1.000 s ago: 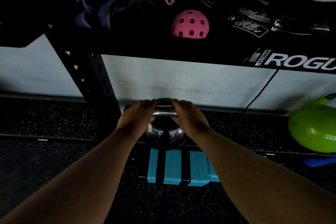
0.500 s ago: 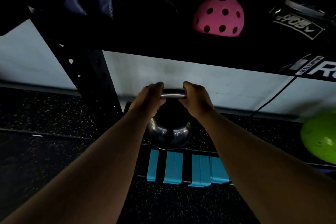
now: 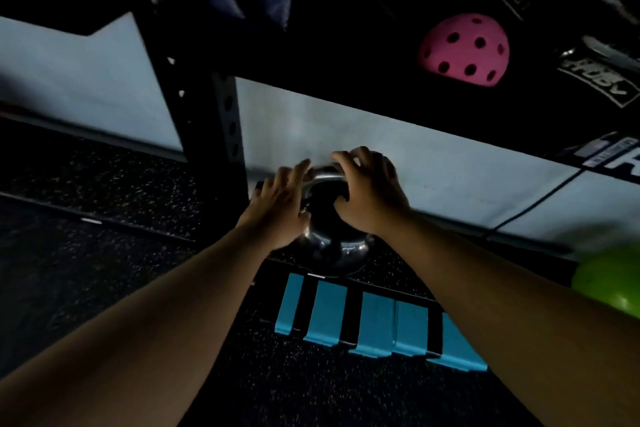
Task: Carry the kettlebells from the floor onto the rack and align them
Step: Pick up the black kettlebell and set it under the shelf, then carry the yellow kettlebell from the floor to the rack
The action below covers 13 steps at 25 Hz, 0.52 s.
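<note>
Hands letting go of the steel kettlebell

Half a second ago both gripped the handle; now the left hand (image 3: 277,204) and right hand (image 3: 369,192) spread, fingers loosened over it. The kettlebell (image 3: 332,246) sits low under the rack (image 3: 211,114), behind the blue strips (image 3: 374,326). Placement looks nearly done; aligning remains.

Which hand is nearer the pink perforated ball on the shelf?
Right. The right hand is on the kettlebell below-left of the pink ball; the left hand is farther left.
</note>
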Available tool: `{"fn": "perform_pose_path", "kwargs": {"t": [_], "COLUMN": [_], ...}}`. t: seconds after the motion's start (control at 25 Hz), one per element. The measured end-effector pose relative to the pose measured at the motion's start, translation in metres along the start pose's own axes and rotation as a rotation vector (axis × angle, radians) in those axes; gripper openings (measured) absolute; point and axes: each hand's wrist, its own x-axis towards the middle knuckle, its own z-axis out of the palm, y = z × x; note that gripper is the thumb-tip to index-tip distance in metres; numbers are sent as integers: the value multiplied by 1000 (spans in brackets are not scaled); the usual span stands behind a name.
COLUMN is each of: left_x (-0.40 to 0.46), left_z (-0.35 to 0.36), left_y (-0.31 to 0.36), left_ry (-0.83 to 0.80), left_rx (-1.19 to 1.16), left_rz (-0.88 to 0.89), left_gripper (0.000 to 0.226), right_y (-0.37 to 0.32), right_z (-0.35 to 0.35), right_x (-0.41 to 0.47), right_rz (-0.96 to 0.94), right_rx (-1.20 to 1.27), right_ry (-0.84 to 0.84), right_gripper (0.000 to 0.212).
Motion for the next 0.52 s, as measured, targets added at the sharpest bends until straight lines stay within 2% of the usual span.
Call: {"fn": "perform_pose_path", "kwargs": {"t": [0.08, 0.2, 0.44, 0.52], "left_x": [-35, -95, -284, -362], "left_z": [-3, -8, -7, -3], "left_y": [-33, -95, -215, -248], "left_ry": [2, -18, -115, -123], "left_rx": [27, 7, -92, -163], "left_rz": [-91, -213, -568, -736], "left_gripper": [82, 67, 65, 65], "right_y": [-38, -103, -254, -306], "right_z": [3, 27, 117, 148], "right_x": [-2, -3, -45, -68], "right_rz": [-174, -351, -548, -632], "right_rx": [-42, -79, -99, -118], "right_ry": [29, -23, -329, -408], "right_gripper": [65, 54, 40, 37]}}
